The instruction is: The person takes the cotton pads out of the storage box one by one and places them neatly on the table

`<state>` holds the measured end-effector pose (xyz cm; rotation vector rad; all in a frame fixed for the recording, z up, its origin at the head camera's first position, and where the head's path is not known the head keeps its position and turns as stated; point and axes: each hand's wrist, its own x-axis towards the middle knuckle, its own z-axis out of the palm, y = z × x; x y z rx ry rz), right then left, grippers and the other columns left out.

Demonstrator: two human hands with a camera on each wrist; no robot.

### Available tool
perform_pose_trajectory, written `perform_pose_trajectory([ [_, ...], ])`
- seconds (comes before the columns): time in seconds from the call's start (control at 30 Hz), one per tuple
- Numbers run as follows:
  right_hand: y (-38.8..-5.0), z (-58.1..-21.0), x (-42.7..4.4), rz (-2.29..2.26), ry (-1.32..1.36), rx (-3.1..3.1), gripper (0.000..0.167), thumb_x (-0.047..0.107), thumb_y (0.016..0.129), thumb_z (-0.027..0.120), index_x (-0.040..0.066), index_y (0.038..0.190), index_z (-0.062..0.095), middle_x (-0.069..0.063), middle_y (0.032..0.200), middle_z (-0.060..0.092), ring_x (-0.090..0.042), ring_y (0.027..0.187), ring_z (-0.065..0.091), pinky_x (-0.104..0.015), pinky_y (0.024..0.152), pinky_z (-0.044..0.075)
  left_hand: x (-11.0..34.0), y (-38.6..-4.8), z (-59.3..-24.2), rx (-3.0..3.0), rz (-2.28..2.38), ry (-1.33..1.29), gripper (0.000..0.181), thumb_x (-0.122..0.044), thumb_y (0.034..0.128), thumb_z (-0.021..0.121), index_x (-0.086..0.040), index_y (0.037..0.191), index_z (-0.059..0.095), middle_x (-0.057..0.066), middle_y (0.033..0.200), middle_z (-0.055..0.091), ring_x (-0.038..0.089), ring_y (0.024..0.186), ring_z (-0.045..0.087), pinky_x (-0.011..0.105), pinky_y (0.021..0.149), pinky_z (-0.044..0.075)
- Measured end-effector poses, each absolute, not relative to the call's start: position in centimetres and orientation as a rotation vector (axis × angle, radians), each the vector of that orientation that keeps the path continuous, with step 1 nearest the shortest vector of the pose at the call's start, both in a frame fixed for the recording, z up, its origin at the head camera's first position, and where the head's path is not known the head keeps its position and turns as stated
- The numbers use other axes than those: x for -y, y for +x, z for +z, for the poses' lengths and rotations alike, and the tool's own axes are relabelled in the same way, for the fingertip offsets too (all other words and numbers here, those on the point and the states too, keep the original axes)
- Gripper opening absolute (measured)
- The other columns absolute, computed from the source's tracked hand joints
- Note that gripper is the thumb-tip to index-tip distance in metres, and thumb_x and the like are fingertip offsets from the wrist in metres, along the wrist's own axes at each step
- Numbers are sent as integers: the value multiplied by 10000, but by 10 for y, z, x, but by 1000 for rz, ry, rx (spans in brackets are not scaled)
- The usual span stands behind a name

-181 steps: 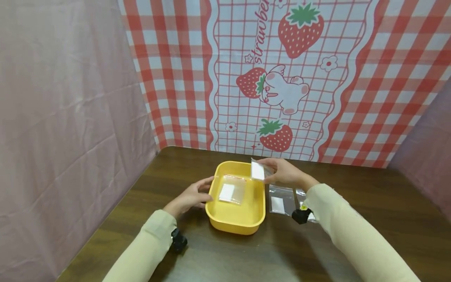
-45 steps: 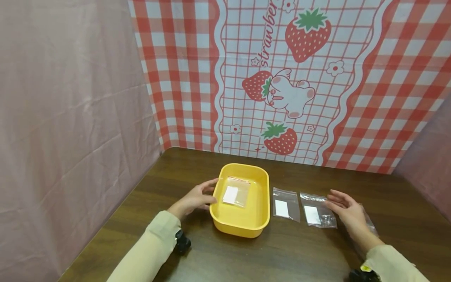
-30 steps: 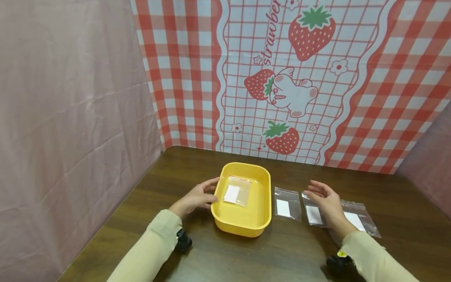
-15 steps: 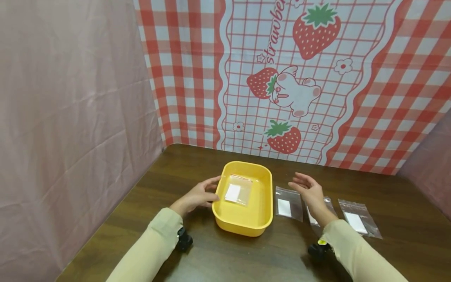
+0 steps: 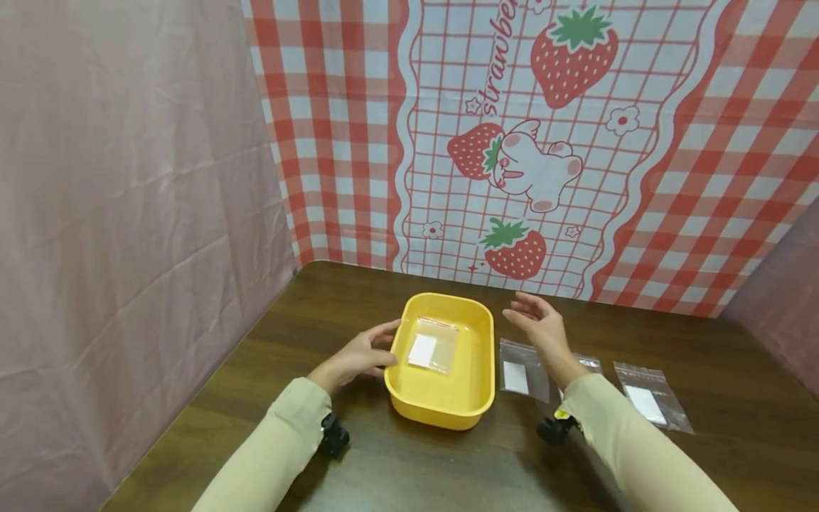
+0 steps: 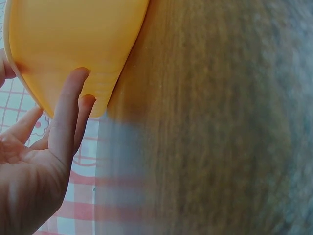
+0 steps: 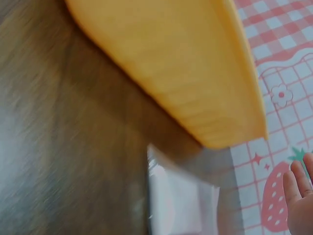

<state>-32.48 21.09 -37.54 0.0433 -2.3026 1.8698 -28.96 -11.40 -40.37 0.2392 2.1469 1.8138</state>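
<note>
A yellow plastic tub (image 5: 441, 419) stands on the table with a clear zip bag (image 5: 441, 350) holding a white card inside it. My left hand (image 5: 355, 359) rests at the tub's left side, its fairly straight fingers against the outer wall in the left wrist view. My right hand (image 5: 542, 331) hovers just beyond the tub's right rim, holding nothing, fingers loosely extended. On the table right of the tub lie a first zip bag (image 5: 517, 377), a second zip bag (image 5: 587, 361) partly hidden by the right forearm, and a third zip bag (image 5: 651, 398), each clear; white cards show in the first and third.
The dark wooden table (image 5: 409, 473) ends at a red-and-white strawberry-print cloth (image 5: 512, 178) at the back. A pinkish cloth (image 5: 141, 213) hangs along the left side.
Six seconds ago my right hand held a zip bag over the tub; three bags now lie in a row on the table. It has since moved left, empty, toward the tub. The left hand stays put.
</note>
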Motion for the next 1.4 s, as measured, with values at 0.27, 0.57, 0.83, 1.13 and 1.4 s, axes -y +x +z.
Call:
perform_pose_trajectory([
  [0.27, -335, -357, -192, 1873, 81, 2303, 571, 196, 831, 706, 14, 1322, 478, -141, 1196, 565, -47, 957, 528, -241, 918, 435, 114, -288, -402, -2143, 1826, 233, 743, 2, 779, 650, -187, 1440, 368, 208, 1353, 397, 244, 872, 599, 386, 669, 551],
  [0.57, -344, -338, -164, 1949, 112, 2267, 511, 104, 845, 675, 26, 1314, 489, -182, 1216, 527, -140, 1005, 505, -327, 960, 416, 114, -287, -401, -2135, 1828, 220, 745, -4, 780, 650, -178, 1443, 360, 207, 1352, 400, 250, 886, 599, 389, 686, 550],
  [0.83, -351, -338, -142, 2005, 117, 2249, 530, 108, 838, 684, 6, 1316, 479, -195, 1236, 519, -198, 1067, 493, -336, 971, 404, 115, -287, -403, -2129, 1831, 217, 742, -3, 777, 649, -180, 1440, 366, 203, 1347, 410, 256, 889, 599, 394, 690, 549],
  [1.13, -357, -345, -114, 1968, 117, 2409, 549, 186, 822, 713, 50, 1310, 501, -155, 1197, 564, -259, 1105, 506, -371, 969, 408, 116, -289, -404, -2125, 1847, 232, 740, 0, 776, 643, -165, 1440, 361, 209, 1342, 412, 260, 909, 593, 396, 685, 548],
  [1.4, -361, -358, -100, 1892, 257, 2560, 518, 147, 812, 719, 38, 1280, 526, -175, 1207, 559, -272, 1093, 521, -390, 948, 424, 114, -290, -405, -2110, 1853, 266, 735, 5, 778, 632, -149, 1442, 357, 214, 1334, 419, 262, 904, 595, 401, 679, 549],
])
